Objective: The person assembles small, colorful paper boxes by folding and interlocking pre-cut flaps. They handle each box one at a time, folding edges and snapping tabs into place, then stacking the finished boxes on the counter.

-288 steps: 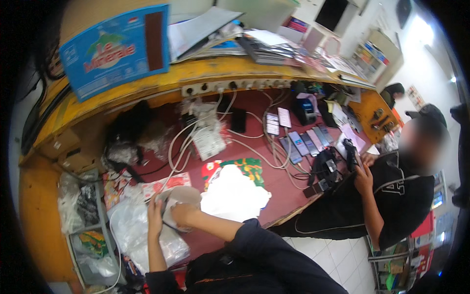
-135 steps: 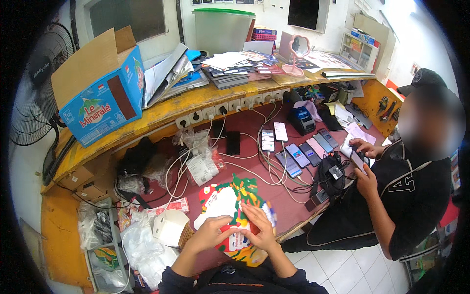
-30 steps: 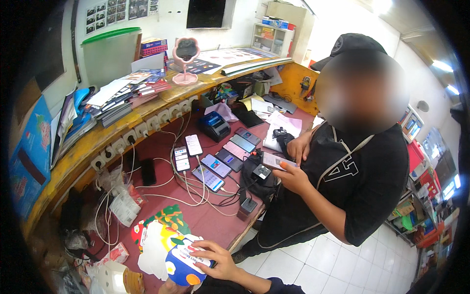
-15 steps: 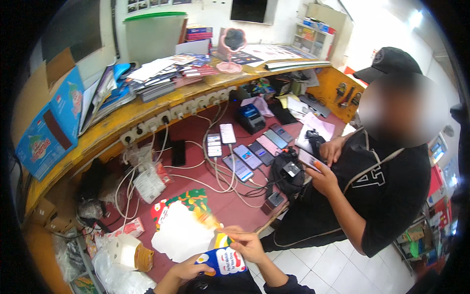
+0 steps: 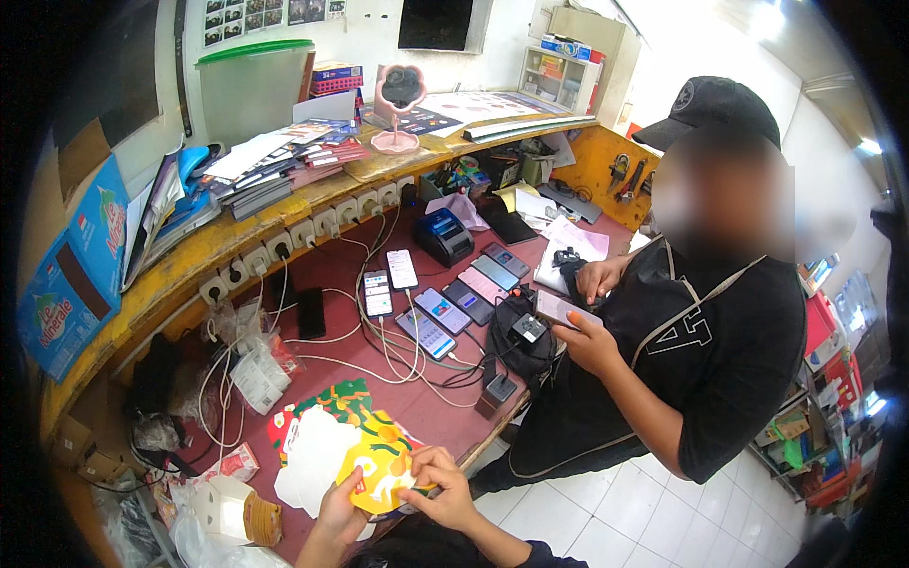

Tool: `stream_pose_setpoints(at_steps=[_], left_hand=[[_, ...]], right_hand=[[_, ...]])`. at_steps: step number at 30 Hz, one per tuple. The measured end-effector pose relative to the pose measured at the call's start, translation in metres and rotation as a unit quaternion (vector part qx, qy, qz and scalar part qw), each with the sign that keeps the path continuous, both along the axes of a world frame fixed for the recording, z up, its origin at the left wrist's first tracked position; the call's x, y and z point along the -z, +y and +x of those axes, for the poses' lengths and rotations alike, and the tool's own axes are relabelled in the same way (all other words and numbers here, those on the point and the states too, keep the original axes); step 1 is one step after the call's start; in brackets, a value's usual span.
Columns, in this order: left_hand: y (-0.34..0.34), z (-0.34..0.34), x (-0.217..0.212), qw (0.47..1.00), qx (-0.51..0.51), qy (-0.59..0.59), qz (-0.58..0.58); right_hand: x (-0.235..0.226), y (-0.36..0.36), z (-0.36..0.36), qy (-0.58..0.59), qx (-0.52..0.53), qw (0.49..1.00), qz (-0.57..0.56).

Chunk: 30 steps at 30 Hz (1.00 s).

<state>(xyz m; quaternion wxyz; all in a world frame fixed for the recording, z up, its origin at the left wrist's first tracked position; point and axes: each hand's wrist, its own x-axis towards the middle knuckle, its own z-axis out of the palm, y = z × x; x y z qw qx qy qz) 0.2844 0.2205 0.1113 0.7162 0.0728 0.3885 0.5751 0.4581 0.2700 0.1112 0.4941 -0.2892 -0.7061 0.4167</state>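
Observation:
A yellow die-cut printed card (image 5: 381,462) with green and white patterning is held up just above the near edge of the desk. My left hand (image 5: 341,513) grips its lower left side, thumb on top. At its right edge, the bent fingers of my right hand (image 5: 443,488) pinch it. A sliver of blue shows under the card, mostly hidden by my hands. Close behind, on the desk, lie a white blank-faced sheet (image 5: 311,456) and a green-and-red patterned printed card (image 5: 348,396), partly overlapping.
Several charging phones (image 5: 426,333) and tangled white cables (image 5: 393,364) occupy the reddish desk (image 5: 331,364). An open white box (image 5: 222,506) and a brown ribbed roll (image 5: 262,519) sit at the near left. On the right a person (image 5: 701,369) holds a phone (image 5: 563,308).
The blue printed card in my hands has given way to a yellow one on top. My right hand has moved left and lower on it, and the view has shifted a little.

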Motion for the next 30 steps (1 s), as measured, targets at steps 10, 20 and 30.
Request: stream_pose_setpoints(at_steps=[10, 20, 30], left_hand=[[-0.029, 0.03, 0.005, 0.969, -0.154, 0.13, 0.142], [-0.027, 0.03, -0.01, 0.966, -0.204, 0.139, 0.079], [-0.03, -0.001, -0.002, 0.981, -0.028, 0.146, 0.125]], right_hand=[[0.002, -0.022, -0.039, 0.226, 0.212, 0.951, -0.01], [-0.013, -0.011, -0.023, 0.067, 0.134, 0.988, 0.031], [-0.006, -0.011, -0.012, -0.005, 0.004, 1.0, 0.004]])
